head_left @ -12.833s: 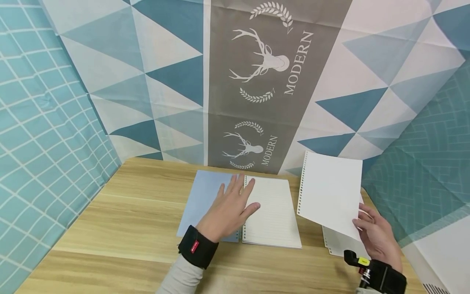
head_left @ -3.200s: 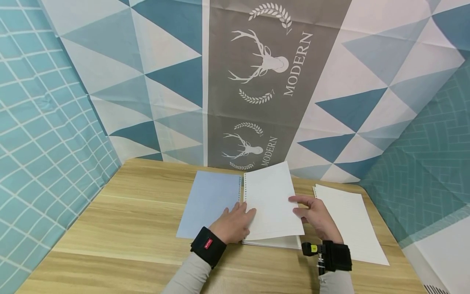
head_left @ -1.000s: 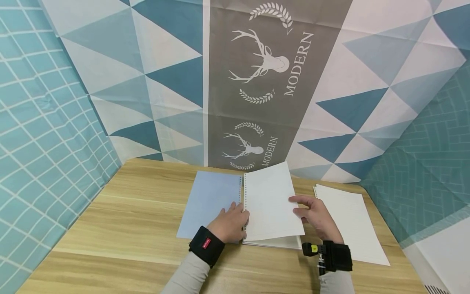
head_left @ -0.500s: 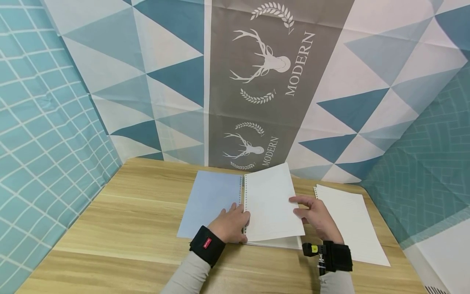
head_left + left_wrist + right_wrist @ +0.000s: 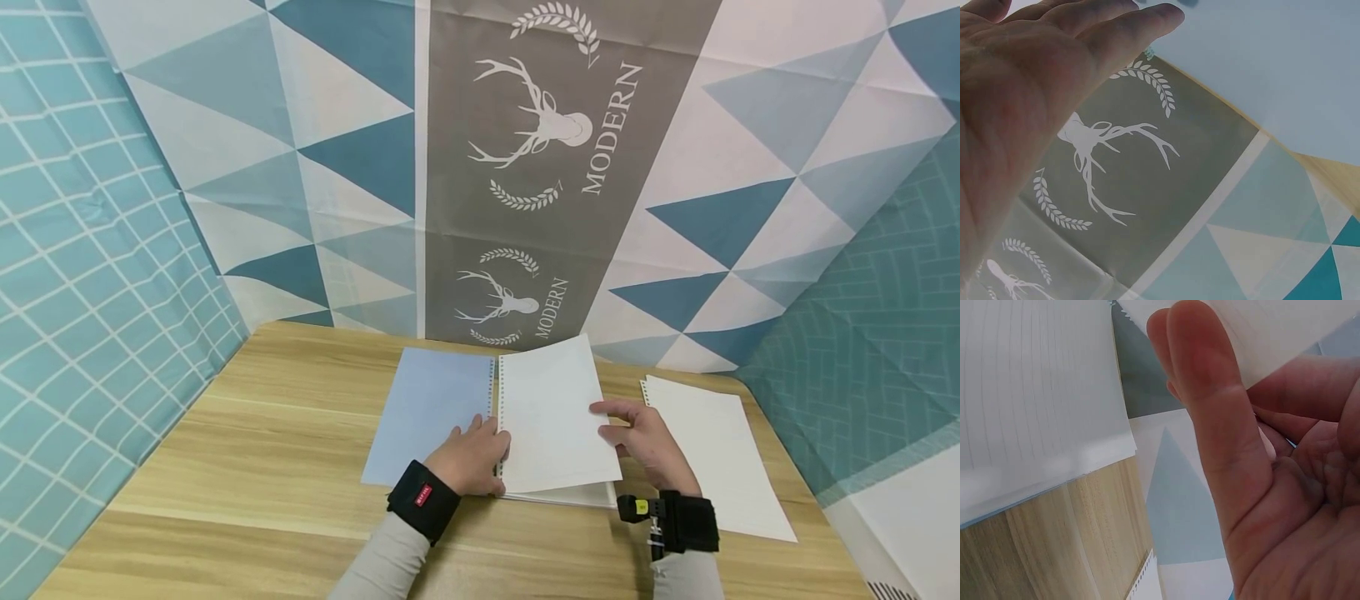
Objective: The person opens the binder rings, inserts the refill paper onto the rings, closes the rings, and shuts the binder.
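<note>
A notebook with a blue cover lies opened flat, with holes along its middle. Over its right-hand pages spreads a white loose-leaf sheet, its punched edge along the binding and its right side raised off the pages. My right hand pinches that sheet's right edge between thumb and fingers; in the right wrist view the sheet's corner runs behind the thumb, above the lined page. My left hand rests at the lower part of the binding, fingertips on the holes. The left wrist view hides what its fingertips touch.
Loose punched sheets lie to the right on the wooden table, partly behind my right forearm. A patterned cloth hangs directly behind the table's back edge, with blue tiled cloth at the left.
My right hand has brought the sheet from the right-hand pile onto the notebook. My left hand has slid down the binding and slightly left off the sheet. The last half second looks still.
</note>
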